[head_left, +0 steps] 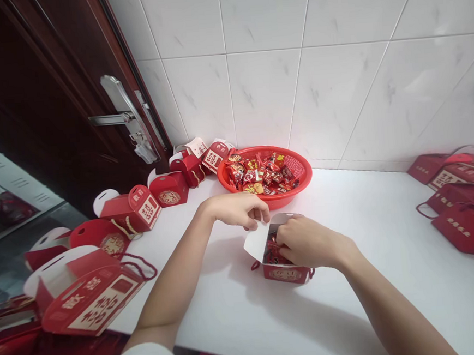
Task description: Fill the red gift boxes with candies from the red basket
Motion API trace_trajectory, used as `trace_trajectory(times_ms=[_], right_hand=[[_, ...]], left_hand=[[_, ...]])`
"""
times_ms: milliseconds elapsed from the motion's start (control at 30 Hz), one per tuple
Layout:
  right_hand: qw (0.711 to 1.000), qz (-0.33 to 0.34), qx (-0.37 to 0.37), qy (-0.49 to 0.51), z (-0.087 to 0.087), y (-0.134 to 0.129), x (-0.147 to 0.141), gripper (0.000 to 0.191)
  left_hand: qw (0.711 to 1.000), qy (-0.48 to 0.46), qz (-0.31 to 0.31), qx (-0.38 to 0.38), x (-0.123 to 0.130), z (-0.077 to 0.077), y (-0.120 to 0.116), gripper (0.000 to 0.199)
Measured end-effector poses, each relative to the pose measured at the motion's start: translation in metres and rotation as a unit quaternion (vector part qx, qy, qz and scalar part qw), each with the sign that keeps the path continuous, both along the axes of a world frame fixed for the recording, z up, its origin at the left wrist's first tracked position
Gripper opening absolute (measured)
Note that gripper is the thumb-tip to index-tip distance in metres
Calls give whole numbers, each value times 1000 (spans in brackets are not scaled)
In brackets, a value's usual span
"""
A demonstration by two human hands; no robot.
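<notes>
Pinching the white flap (257, 242) between thumb and fingers, the left hand (239, 207) was positioned at the left side of the open red box (285, 274), which stood upright on the white desk (354, 206). The right hand (305, 240) extended into the box, above wrapped sweets (273, 253); its fingertips were hidden, so whether they were clamped or apart could not be determined. Behind the box, a red basket (305, 178) held more sweets (263, 174) near the tiled wall (271, 95), with other red boxes (131, 212) located along the left and right sides.
</notes>
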State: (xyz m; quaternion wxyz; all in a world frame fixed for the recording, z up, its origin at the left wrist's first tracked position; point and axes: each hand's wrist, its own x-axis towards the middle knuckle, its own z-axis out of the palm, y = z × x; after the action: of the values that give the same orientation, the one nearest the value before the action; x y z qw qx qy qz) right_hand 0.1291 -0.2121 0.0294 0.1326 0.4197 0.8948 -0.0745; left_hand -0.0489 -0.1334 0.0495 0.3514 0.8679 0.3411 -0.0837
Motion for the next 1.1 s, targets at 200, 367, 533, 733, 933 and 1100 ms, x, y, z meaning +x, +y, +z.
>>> trace_trajectory(times_ms=[200, 367, 533, 733, 933, 1100], right_hand=[[1000, -7, 3, 3, 6, 2, 6, 25], [993, 8, -68, 99, 18, -4, 20, 32], [997, -5, -69, 19, 2, -4, -2, 19], [997, -2, -61, 36, 4, 0, 8, 20], [989, -72, -47, 122, 30, -5, 47, 27], [980, -46, -63, 184, 37, -7, 50, 23]], left_hand=[[1000, 6, 3, 4, 0, 1, 0, 28], [1000, 6, 1, 4, 0, 1, -1, 29], [1000, -1, 2, 18, 1, 0, -1, 29], [1000, -9, 1, 28, -1, -2, -1, 26], [998, -25, -1, 56, -1, 3, -3, 25], [994, -37, 15, 99, -2, 10, -7, 22]])
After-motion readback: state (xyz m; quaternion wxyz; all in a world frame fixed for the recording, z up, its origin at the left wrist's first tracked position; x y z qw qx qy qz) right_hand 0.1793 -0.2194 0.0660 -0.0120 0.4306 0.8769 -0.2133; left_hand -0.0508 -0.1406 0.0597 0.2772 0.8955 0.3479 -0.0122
